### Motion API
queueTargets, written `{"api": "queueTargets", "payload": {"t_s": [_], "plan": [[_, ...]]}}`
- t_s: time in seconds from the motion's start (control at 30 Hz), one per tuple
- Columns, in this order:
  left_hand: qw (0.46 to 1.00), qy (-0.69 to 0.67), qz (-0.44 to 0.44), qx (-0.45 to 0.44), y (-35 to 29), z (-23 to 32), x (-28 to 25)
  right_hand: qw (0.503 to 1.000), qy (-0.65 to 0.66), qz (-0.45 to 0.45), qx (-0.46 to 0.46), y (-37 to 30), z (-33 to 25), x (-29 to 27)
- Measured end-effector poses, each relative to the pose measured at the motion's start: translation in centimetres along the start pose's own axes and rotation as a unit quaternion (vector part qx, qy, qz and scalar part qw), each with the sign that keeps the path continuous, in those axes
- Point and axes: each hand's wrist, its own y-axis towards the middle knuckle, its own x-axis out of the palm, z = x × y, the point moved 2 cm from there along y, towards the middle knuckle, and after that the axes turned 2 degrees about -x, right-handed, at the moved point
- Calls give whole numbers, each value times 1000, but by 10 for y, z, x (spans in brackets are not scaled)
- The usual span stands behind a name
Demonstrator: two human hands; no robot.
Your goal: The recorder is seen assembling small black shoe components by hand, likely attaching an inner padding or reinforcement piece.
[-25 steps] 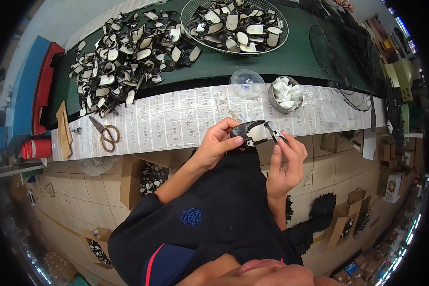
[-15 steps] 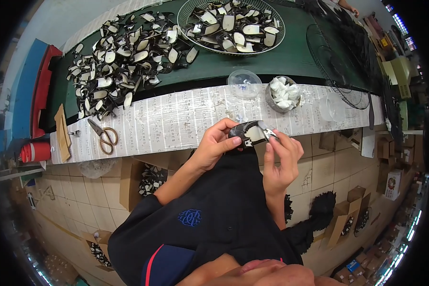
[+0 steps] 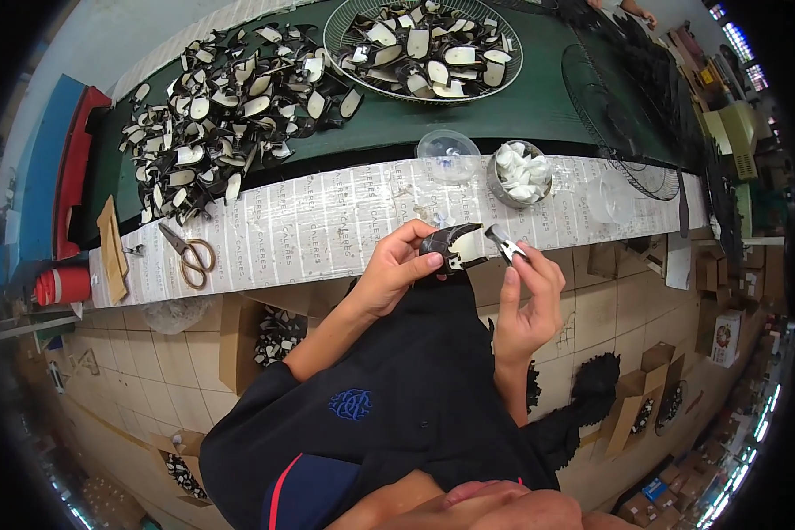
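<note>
My left hand (image 3: 396,272) is closed on a curved black shoe-heel piece (image 3: 440,243) with a pale inner lining, thumb on its near edge. It is held just over the near edge of the table. To its right, my right hand (image 3: 530,305) pinches a small tool (image 3: 504,243) with a flat grey tip and a white and black body. A small gap separates the tool's tip from the heel piece. The tool's lower end is hidden by my fingers, so its exact kind cannot be made out.
Many similar black and white pieces (image 3: 200,108) are heaped on the green table (image 3: 344,146); more fill a wire basket (image 3: 327,62). Nearer are scissors (image 3: 188,254), a tin of white wads (image 3: 521,175), a clear dish (image 3: 449,157) and a red roll (image 3: 64,287). Cartons (image 3: 239,340) stand below.
My right hand has drawn the tool slightly away from the heel piece's right end, opening a gap. My left hand keeps its hold on the piece, nearly in place.
</note>
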Motion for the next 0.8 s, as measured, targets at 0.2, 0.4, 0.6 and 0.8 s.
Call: {"api": "queueTargets", "payload": {"t_s": [0.2,0.4,0.6,0.8], "plan": [[1000,23,3,1,-1,-3,-2,999,-25,-25,-34,1,-4,4],[1000,-2,-6,-15,-2,0,0,998,-62,20,-4,2,0,-6],[999,-28,3,-32,-1,-3,-2,999,4,18,31,-3,-9,-14],[999,-23,14,-35,-2,-4,-1,996,75,-36,45,-13,-20,-8]]}}
